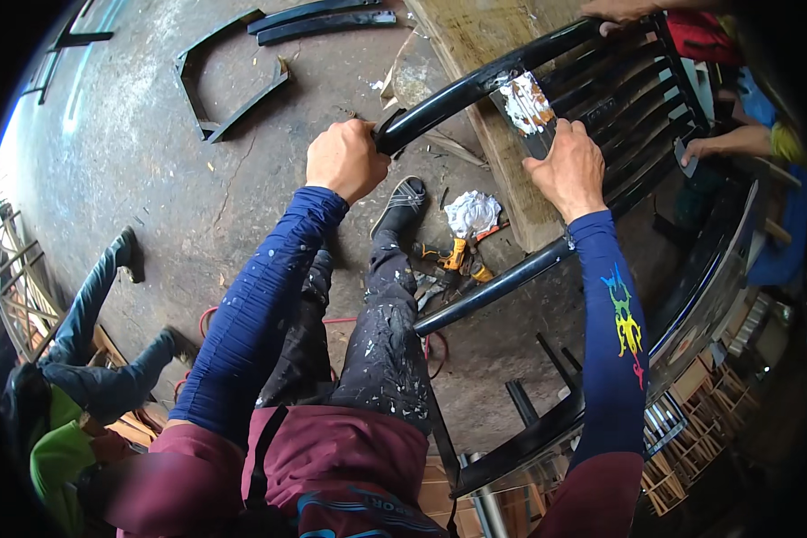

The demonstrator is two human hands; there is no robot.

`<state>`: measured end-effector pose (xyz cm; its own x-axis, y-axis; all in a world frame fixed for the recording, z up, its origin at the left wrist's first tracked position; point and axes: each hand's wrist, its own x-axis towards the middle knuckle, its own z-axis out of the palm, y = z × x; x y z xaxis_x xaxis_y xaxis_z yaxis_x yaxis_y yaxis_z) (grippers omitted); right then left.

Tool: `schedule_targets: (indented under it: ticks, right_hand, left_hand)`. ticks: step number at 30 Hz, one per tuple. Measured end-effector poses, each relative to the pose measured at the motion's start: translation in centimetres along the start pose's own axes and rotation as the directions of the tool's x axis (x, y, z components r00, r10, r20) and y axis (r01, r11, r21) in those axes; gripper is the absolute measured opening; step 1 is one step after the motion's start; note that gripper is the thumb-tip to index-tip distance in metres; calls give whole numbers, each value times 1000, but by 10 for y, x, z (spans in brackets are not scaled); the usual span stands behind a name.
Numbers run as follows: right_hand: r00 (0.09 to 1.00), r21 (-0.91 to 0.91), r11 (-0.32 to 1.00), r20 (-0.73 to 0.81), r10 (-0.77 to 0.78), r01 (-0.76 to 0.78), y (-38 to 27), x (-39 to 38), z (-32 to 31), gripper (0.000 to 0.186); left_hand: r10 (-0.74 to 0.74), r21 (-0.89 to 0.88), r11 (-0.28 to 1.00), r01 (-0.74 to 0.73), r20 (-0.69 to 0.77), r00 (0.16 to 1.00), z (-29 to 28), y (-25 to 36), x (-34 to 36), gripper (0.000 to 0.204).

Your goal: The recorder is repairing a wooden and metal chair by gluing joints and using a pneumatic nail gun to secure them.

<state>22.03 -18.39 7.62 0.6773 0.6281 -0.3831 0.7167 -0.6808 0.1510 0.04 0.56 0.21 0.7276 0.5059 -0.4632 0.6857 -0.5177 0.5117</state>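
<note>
My left hand (345, 161) is closed on the end of a black tube (439, 103), part of a slatted metal frame that rests over a worn wooden bench (475, 152). My right hand (569, 170) is closed round a flat dark piece (533, 133) just below the upper tube; a patch of white and rusty-brown smear (524, 99) covers its upper part. I cannot make out whether that piece is loose or joined to the frame. Black slats (614, 103) run to the right of it, and a lower tube (484, 291) crosses above my right leg.
A co-worker's hands (704, 148) are at the frame's right side. Another person (90, 377) is at left. On the floor lie angled steel pieces (233, 121), a yellow drill (453, 255), a white crumpled rag (471, 215) and a red hose (435, 354). Wooden pieces (672, 457) stand at lower right.
</note>
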Motion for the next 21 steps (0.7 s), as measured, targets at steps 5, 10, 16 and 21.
schedule_targets:
  ticks: [5,10,16,21]
  right_hand:
    - [979,31,999,-204,27,-21,-10,-18,12,62]
    - [971,17,982,-149,187,-187,-17,-20,21,62]
    - [994,4,996,-54,90,-90,0,-19,8,59]
    - [947,-15,983,-269,174,-185,-14,-24,28,51]
  left_hand:
    - [-25,-54,998,24,-11,1000,-2,-3,2,31]
    - [-15,-20,1000,14,-43,999,1,2,1,31]
    - [-12,7,1000,12,-55,998,0,5,-4,25]
    - [-46,37,998,48,-62,997,7,10,-3,23]
